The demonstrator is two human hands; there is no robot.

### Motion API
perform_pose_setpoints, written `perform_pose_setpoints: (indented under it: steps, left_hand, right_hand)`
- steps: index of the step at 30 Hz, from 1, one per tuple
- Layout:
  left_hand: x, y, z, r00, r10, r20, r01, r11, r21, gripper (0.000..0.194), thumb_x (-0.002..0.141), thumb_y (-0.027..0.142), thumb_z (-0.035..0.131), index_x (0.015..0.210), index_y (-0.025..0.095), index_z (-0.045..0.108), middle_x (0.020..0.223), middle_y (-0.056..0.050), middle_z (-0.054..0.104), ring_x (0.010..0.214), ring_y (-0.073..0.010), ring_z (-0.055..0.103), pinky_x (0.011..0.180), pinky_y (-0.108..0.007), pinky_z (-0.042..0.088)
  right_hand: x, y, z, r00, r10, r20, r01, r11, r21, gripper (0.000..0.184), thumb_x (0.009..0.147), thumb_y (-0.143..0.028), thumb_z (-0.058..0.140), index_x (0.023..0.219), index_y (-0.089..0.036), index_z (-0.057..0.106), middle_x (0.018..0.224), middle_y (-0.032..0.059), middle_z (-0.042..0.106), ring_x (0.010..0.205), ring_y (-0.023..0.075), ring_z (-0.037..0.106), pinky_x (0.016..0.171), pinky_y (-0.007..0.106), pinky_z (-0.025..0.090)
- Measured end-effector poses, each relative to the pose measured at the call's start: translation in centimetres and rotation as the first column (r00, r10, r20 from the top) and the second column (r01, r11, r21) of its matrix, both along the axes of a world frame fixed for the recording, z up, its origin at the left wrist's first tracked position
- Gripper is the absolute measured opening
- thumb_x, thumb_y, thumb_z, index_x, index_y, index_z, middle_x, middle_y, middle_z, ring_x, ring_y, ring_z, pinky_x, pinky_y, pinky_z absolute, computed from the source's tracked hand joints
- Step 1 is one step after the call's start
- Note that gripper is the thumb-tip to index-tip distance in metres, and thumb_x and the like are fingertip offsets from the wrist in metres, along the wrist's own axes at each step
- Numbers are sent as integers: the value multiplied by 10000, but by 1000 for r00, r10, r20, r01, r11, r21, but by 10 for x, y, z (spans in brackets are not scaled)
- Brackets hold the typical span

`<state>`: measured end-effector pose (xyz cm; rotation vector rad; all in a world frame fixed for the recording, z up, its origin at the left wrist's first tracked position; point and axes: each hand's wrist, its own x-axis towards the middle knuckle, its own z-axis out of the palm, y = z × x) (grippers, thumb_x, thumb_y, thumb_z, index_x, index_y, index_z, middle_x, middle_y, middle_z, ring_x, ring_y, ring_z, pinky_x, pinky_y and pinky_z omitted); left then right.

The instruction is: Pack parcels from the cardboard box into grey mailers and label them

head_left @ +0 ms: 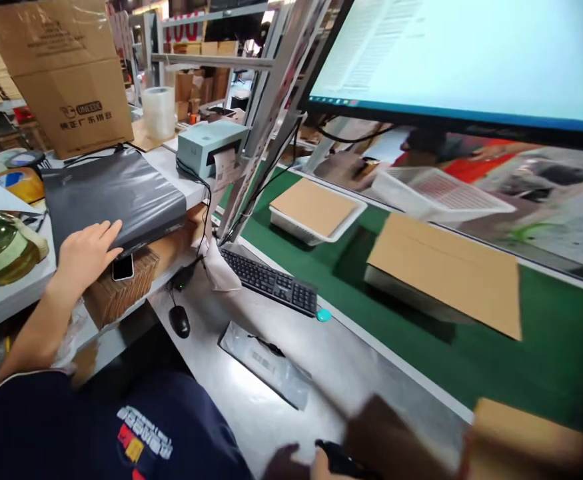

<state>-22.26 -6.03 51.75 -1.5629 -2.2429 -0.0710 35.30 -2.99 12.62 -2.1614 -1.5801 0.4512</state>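
My left hand [87, 255] lies on the near edge of a stack of dark grey plastic mailing bags [131, 190], fingers stretched over the top. Just below it, a phone [123, 268] rests on a bundle of folded cardboard [124, 287]. At the bottom edge, only a little of my right hand [322, 467] shows, closed around a black handheld object [344, 459] that is blurred and partly cut off. A clear plastic-wrapped flat packet [266, 365] with a small label lies on the metal table [206, 367], to the upper left of that hand.
A keyboard [271, 281] and mouse [179, 322] sit on the table. Beyond runs a green conveyor belt [331, 263] bearing a white tray [316, 210] and a cardboard-topped bin [446, 273]. A label printer [211, 147] stands behind; a monitor [461, 60] hangs above. A box [526, 443] is lower right.
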Motion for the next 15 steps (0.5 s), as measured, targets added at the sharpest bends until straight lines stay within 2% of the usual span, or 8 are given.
perform_pose_setpoints:
  steps: [1, 2, 4, 6, 8, 11, 13, 15]
  left_hand:
    - [-1, 0, 2, 1000, -4, 8, 4, 1000, -16, 488, 1045, 415, 469, 1487, 272, 616, 1488, -117, 678, 1330, -310, 648, 1033, -411, 519]
    - [-2, -1, 5, 1000, -4, 15, 4, 1000, -25, 462, 1052, 405, 443, 1443, 278, 655, 1450, -111, 705, 1285, -303, 675, 983, -397, 536]
    - [-4, -1, 12, 1000, 4, 15, -3, 1000, -23, 453, 1061, 406, 408, 1382, 277, 700, 1378, -112, 746, 1197, -304, 710, 904, -389, 546]
    - [-3, -1, 24, 1000, 24, -15, -23, 1000, 11, 473, 1068, 421, 372, 1353, 265, 717, 1303, -129, 773, 1118, -309, 720, 842, -384, 531]
    - [2, 0, 38, 996, 57, -74, -50, 995, 90, 506, 1075, 437, 331, 1320, 242, 729, 1218, -153, 780, 1077, -312, 702, 802, -376, 501]
    - [17, 1, 60, 985, 86, -150, -47, 969, 243, 549, 1081, 471, 295, 1273, 216, 741, 1099, -166, 760, 1036, -308, 673, 778, -369, 458]
    - [33, 1, 72, 985, 70, -159, -16, 949, 315, 552, 1084, 489, 303, 1273, 213, 742, 1037, -155, 757, 989, -291, 680, 781, -365, 449]
    - [55, 1, 80, 990, 24, -142, 28, 937, 349, 537, 1086, 498, 326, 1257, 219, 751, 997, -135, 770, 951, -271, 699, 786, -354, 457]
  right_hand:
    - [-9, 11, 0, 998, -69, -10, 69, 996, 58, 1056, 709, -842, 324, 1658, -378, 293, 1408, 399, 524, 1331, 550, 594, 899, 834, 465]
    - [-21, 27, 2, 997, -60, -45, 64, 994, 87, 1035, 749, -815, 337, 1671, -348, 269, 1478, 376, 499, 1429, 497, 534, 1057, 776, 451]
    - [-50, 72, 14, 969, 210, -127, -207, 978, 40, 989, 790, -740, 440, 1640, -243, 346, 1521, 332, 520, 1518, 433, 466, 1232, 649, 396]
    - [-81, 122, 30, 881, 451, -146, -463, 884, -63, 874, 752, -592, 618, 1514, -177, 507, 1543, 290, 542, 1555, 417, 423, 1282, 614, 342]
    - [-108, 160, 44, 811, 565, -153, -585, 786, -199, 793, 644, -361, 769, 1396, -174, 603, 1562, 244, 556, 1552, 417, 423, 1271, 609, 332]
    - [-133, 185, 56, 780, 582, -230, -624, 698, -351, 736, 487, -86, 817, 1211, -160, 702, 1353, 209, 715, 1301, 394, 652, 1115, 514, 480]
    - [-138, 185, 58, 794, 545, -270, -608, 706, -363, 498, 488, -62, 826, 972, -143, 744, 1081, 165, 790, 1080, 344, 733, 962, 439, 533]
    - [-135, 179, 60, 815, 496, -299, -575, 757, -311, 237, 533, -107, 839, 721, -156, 703, 839, 117, 775, 917, 311, 740, 843, 406, 542]
